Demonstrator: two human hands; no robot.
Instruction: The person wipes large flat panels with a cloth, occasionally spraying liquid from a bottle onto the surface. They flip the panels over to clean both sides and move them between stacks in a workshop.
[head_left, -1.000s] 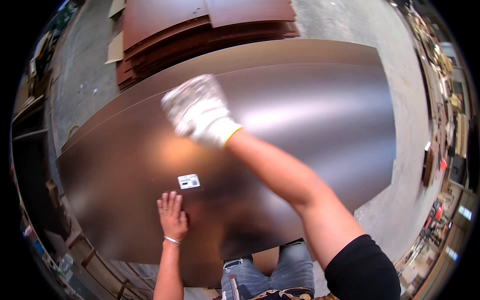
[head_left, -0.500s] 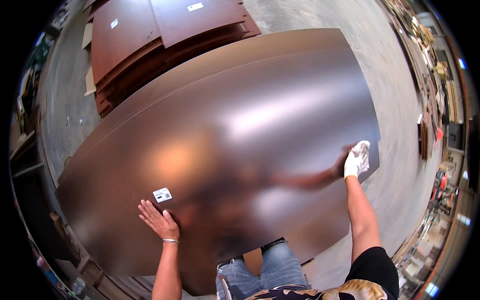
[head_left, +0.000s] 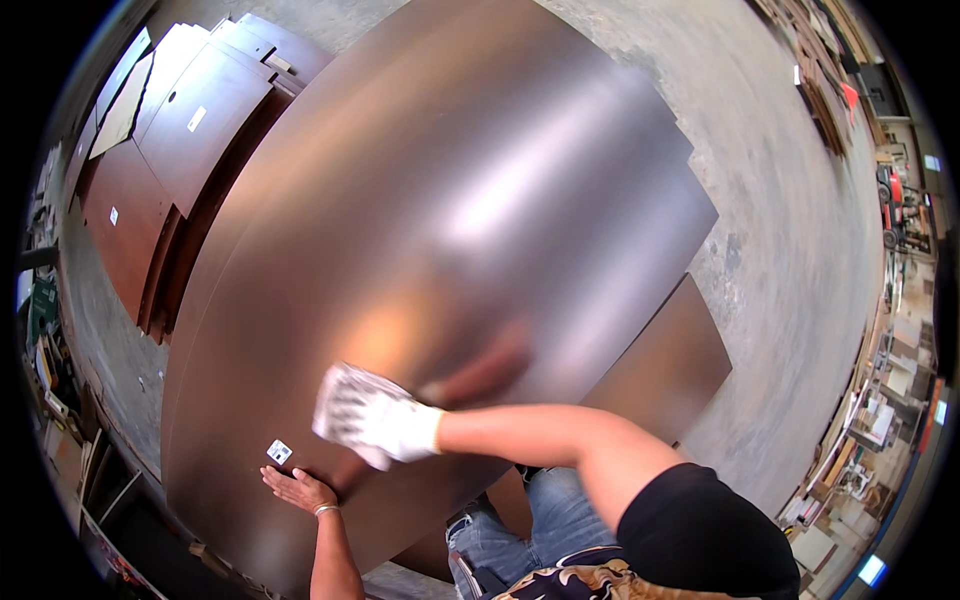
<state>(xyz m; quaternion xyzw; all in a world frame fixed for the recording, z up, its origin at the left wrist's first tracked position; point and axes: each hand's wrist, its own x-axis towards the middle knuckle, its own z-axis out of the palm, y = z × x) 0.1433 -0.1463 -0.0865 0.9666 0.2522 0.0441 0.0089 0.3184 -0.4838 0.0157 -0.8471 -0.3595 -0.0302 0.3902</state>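
A large dark brown, glossy panel (head_left: 300,250) spreads out in front of me. My left hand (head_left: 303,490) is bare, with a band at the wrist; it lies flat on the panel, fingers out, just below a small white label (head_left: 279,452). My right hand (head_left: 385,425) wears a white glove and reaches across to the left, up and to the right of the left hand. Under its gloved fingers is a pale cloth (head_left: 328,405), pressed against the panel; motion blurs its edge.
Reddish-brown boards (head_left: 190,140) are stacked beyond the panel at the far left. Another brown panel (head_left: 670,350) shows beneath the top one at right. Grey concrete floor (head_left: 790,300) lies on the right, with more boards (head_left: 822,110) farther off.
My right hand has swept from the panel's right edge leftward to near my left hand. The left hand stays by the label. The whole view has turned, shifting the board stack left.
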